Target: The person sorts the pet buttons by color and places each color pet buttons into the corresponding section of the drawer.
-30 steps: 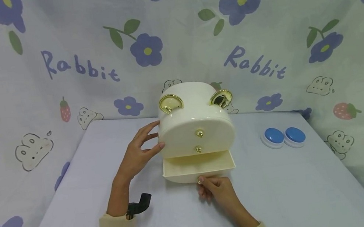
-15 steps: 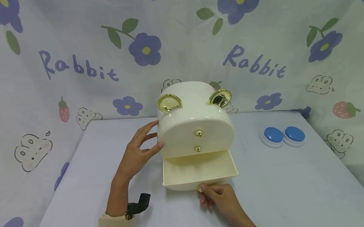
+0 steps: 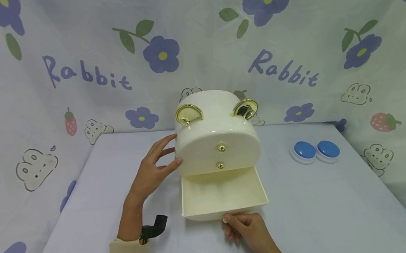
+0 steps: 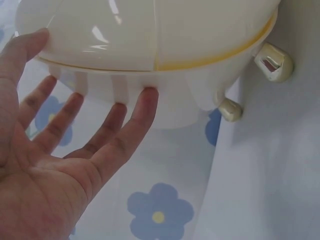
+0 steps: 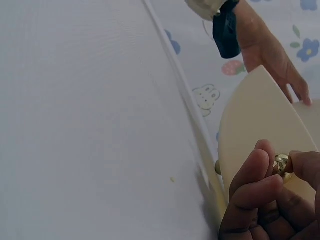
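Observation:
A cream storage box (image 3: 200,153) with a rounded top and gold-rimmed ears (image 3: 190,114) stands in the middle of the table. Its bottom drawer (image 3: 222,190) is pulled well out, and nothing lies inside. My right hand (image 3: 252,230) pinches the gold drawer knob (image 5: 283,164) between thumb and fingers, at the drawer's front. With fingers spread, my left hand (image 3: 150,175) rests on the box's left side; in the left wrist view its fingertips (image 4: 148,95) touch the glossy wall. Two more gold knobs (image 3: 222,148) sit on the closed front above the drawer.
Two round blue-topped push buttons (image 3: 304,150) with white bases stand side by side on the right of the white table (image 3: 327,212). A printed curtain (image 3: 207,27) hangs close behind the box. A black wrist mount (image 3: 155,227) sits on the left wrist.
The bottom drawer has slid farther out toward me, with my right hand moving back on its knob. My left hand has stayed on the box's side.

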`<state>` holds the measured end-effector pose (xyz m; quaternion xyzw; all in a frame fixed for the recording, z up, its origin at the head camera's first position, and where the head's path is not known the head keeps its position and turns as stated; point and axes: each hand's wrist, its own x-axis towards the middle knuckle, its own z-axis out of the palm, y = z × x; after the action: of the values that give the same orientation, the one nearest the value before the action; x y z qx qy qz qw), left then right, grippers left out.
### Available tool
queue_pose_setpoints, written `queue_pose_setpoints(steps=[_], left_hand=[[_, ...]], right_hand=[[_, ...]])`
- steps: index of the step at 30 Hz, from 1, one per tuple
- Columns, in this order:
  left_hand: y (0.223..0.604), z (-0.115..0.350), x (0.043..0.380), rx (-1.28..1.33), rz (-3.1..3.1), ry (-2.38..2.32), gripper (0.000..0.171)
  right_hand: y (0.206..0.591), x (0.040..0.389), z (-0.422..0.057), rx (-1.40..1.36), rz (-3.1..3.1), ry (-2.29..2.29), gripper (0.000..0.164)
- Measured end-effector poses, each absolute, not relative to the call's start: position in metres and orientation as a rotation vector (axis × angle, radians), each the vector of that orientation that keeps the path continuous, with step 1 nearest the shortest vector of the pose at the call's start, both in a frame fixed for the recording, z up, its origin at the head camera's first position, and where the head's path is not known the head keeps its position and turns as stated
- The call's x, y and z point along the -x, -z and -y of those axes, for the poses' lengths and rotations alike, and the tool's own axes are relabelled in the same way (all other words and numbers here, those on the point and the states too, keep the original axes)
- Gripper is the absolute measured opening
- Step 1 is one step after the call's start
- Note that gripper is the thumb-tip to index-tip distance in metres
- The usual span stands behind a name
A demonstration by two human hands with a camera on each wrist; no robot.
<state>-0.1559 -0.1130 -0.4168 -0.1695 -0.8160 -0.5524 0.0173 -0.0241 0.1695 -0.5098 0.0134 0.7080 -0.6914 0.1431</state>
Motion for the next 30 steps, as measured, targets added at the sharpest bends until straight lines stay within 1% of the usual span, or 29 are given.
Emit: queue_pose_setpoints(steps=[7,11,16,18,20,23,27,30], left_hand=[[0.415,0.110,0.156,0.537,2.532,1.713,0.067],[0.414,0.109,0.156,0.536,2.530,1.728,0.067],[0.413,0.109,0.157,0.541,2.518,1.724,0.068],[0.413,0.109,0.157,0.533,2.514,1.724,0.067],[0.413,0.110,0.157,0.528,2.516,1.724,0.067],[0.414,0.110,0.157,0.535,2.521,1.728,0.067],[0.416,0.110,0.156,0.533,2.539,1.709,0.067],[0.421,0.112,0.154,0.515,2.550,1.701,0.067]], right_hand=[[0.509,0.020,-0.172,0.012,-2.050,2.008,0.039],[0.510,0.022,-0.183,0.169,-2.096,1.874,0.037],[0.506,0.029,-0.222,0.488,-1.990,1.677,0.024],[0.504,0.034,-0.243,0.548,-1.923,1.642,0.022],[0.503,0.038,-0.266,0.551,-1.896,1.625,0.022],[0.503,0.045,-0.298,0.407,-2.035,1.665,0.026],[0.508,0.062,-0.326,0.012,-2.410,1.910,0.034],[0.517,0.082,-0.342,-0.241,-2.624,2.085,0.039]])
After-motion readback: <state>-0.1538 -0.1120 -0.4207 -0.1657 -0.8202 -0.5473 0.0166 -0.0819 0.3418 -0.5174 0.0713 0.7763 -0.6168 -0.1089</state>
